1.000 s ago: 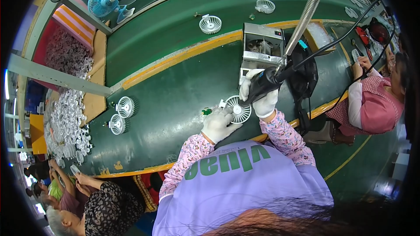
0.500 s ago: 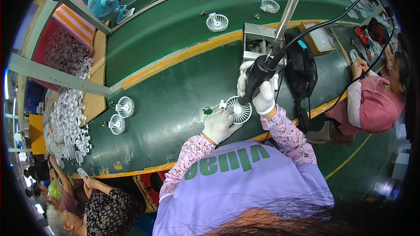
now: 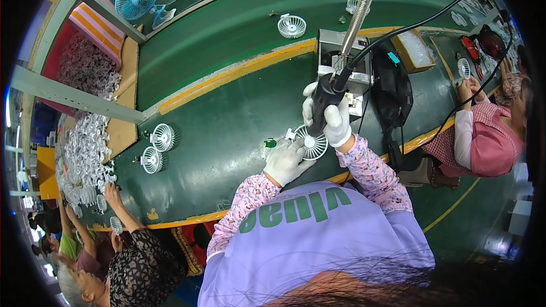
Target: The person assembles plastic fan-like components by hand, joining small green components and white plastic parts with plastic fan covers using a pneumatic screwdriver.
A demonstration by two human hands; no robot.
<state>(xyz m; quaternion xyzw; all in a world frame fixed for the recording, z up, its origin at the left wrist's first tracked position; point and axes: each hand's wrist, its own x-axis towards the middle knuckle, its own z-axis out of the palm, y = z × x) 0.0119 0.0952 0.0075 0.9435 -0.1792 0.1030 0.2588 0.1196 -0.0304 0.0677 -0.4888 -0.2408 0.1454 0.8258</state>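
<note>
The left hand [image 3: 287, 161], gloved in white, is pressing down beside the white fan grille [image 3: 311, 142] on the green desk [image 3: 227, 108], its fingers spread flat and touching the grille's rim. The right hand [image 3: 333, 116] is gripping the black hanging tool [image 3: 324, 99], fingers wrapped fully around its body, tip pointing down at the grille. Two more white grilles [image 3: 157, 148] are lying well apart to the left.

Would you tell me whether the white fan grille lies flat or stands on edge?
Flat: the white fan grille shows its round face upward on the green belt.
</note>
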